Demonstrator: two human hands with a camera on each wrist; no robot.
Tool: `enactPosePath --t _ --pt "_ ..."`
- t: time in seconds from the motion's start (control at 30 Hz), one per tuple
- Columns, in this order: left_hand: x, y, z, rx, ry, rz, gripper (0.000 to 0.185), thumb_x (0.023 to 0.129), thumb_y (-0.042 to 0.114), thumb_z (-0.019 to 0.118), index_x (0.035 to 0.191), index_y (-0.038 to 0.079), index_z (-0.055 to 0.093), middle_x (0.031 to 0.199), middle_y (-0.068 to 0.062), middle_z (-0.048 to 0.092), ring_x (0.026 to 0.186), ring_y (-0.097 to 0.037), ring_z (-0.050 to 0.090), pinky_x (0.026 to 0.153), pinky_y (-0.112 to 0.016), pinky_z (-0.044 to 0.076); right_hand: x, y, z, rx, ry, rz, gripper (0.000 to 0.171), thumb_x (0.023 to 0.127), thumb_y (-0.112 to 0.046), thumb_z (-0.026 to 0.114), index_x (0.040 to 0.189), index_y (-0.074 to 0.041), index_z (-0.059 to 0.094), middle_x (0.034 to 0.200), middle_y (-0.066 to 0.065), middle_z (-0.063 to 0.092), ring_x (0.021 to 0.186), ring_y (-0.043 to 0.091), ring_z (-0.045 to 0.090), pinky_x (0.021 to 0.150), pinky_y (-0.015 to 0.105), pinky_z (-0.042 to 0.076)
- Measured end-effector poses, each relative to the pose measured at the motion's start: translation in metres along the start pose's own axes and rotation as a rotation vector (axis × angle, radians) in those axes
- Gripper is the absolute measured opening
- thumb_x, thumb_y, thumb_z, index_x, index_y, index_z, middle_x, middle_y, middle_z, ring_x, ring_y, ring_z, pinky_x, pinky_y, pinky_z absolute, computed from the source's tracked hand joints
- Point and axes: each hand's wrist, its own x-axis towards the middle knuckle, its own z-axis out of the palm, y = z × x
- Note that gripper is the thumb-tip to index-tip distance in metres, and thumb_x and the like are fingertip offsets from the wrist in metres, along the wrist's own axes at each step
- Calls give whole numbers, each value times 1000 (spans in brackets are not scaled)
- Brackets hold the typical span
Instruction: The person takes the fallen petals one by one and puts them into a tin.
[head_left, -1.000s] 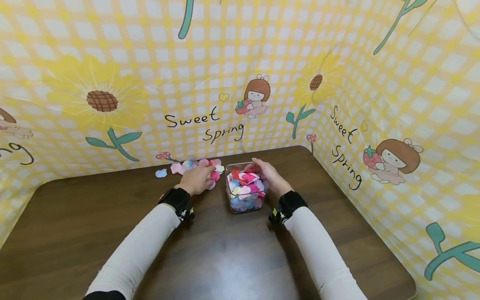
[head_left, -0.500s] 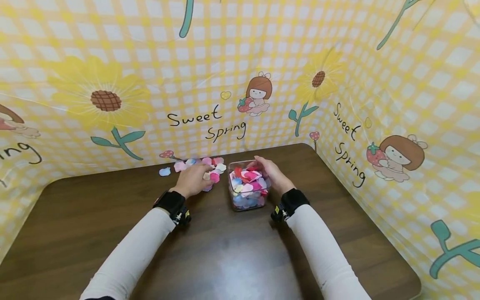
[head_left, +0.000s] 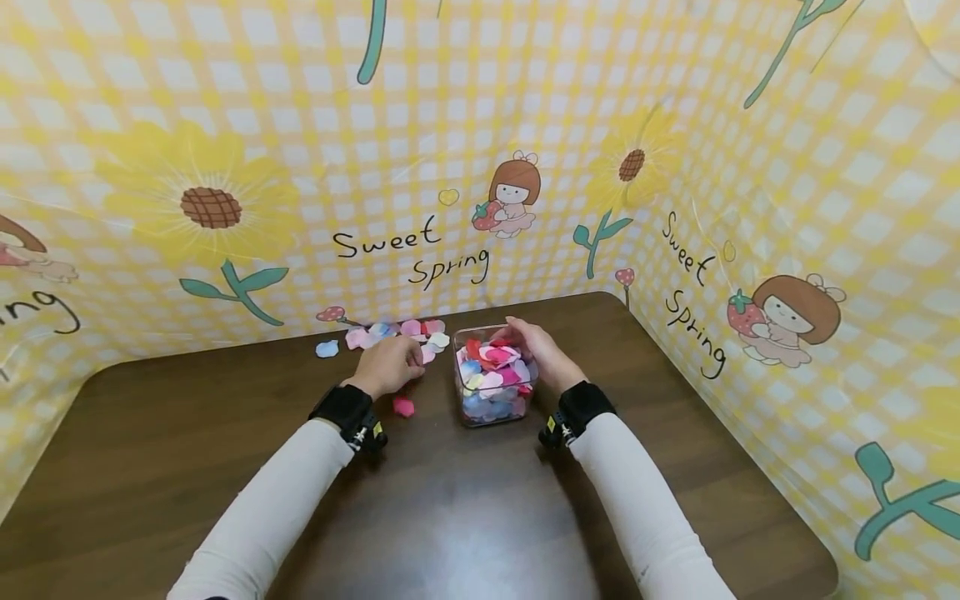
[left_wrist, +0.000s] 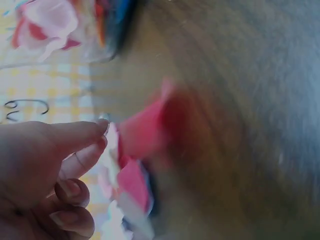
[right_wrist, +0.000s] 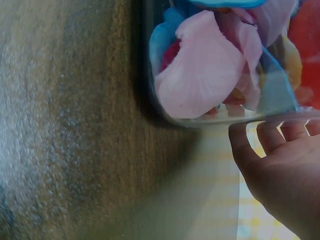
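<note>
A clear plastic box (head_left: 493,404) filled with artificial flower petals (head_left: 495,358) in pink, red, blue and white stands on the table. My right hand (head_left: 542,350) holds the box's right side, its fingers against the wall in the right wrist view. Left of the box, my left hand (head_left: 390,365) is over the loose petals, thumb and index finger together at the edge of a pale petal (left_wrist: 112,142). Just beyond those fingertips is a blurred red-pink petal (left_wrist: 145,127). In the head view a bright pink petal (head_left: 403,407) appears below the left hand, apart from it.
Loose petals (head_left: 382,331) lie along the back edge of the brown table (head_left: 187,450), with a light blue petal (head_left: 327,349) at their left end. Behind and to the right hangs a yellow checked cloth (head_left: 315,150).
My left hand has drawn its fingers together and moved slightly from the box. A bright pink petal has come away from the pile toward me. The right hand stays at the box.
</note>
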Motion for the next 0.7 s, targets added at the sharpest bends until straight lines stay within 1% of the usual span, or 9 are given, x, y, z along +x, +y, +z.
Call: enactPosePath --t 0.07,0.13,0.2,0.3,0.33,0.4,0.5,0.57,0.7 --pt "-5 -2 -9 -3 -3 -3 10 88 21 80 88 14 72 85 0 70 83 -20 64 67 -41 49 1 -1 1 6 -1 1 58 107 -49 40 115 0 71 120 11 70 114 26 59 100 41 38" --pt "-12 -4 -18 -3 -43 9 13 89 24 80 92 13 73 86 0 71 81 -20 64 66 -39 49 1 -1 2 11 -3 9 57 107 -48 40 115 -1 71 119 11 70 114 25 59 100 41 38" --pt "-20 -6 -27 -6 -132 33 21 88 28 81 97 11 74 88 -1 71 82 -19 64 68 -38 50 -1 -1 2 21 -4 24 57 107 -48 41 115 -1 71 119 10 70 113 25 59 98 40 38" --pt "-35 -5 -37 -26 -310 56 35 85 33 84 106 8 72 97 -5 71 89 -22 64 78 -42 52 -2 -2 1 24 -6 39 56 107 -49 40 115 -2 70 121 11 70 113 25 59 99 40 38" --pt "-39 -6 -38 -31 -358 61 39 83 33 85 107 7 71 100 -6 70 92 -22 63 80 -44 52 -3 -2 1 30 -6 44 56 107 -49 41 115 -1 70 122 11 69 113 25 59 99 40 38" --pt "-45 -7 -36 -35 -422 58 38 81 33 87 106 9 70 102 -6 69 93 -23 62 82 -45 50 -2 -3 0 34 -10 49 56 107 -49 41 116 -1 70 122 10 69 114 25 58 100 41 38" --pt "-47 -12 -26 -77 -461 75 26 82 25 87 96 11 70 90 -2 67 84 -20 60 73 -39 48 -1 -4 -1 38 -15 42 57 107 -49 41 116 -1 70 120 10 69 114 26 58 101 42 37" --pt "-45 -15 -20 -117 -467 85 19 83 21 86 90 12 70 83 -1 65 79 -18 58 70 -34 46 -1 -5 -2 38 -16 40 57 106 -50 41 116 -1 69 120 10 69 115 26 58 102 43 36" --pt "-48 -12 -19 -152 -465 121 15 84 17 85 88 10 71 82 -1 61 78 -19 55 67 -30 44 -2 -4 -2 24 -15 42 56 107 -50 40 116 -3 70 123 10 69 117 26 57 103 44 35"
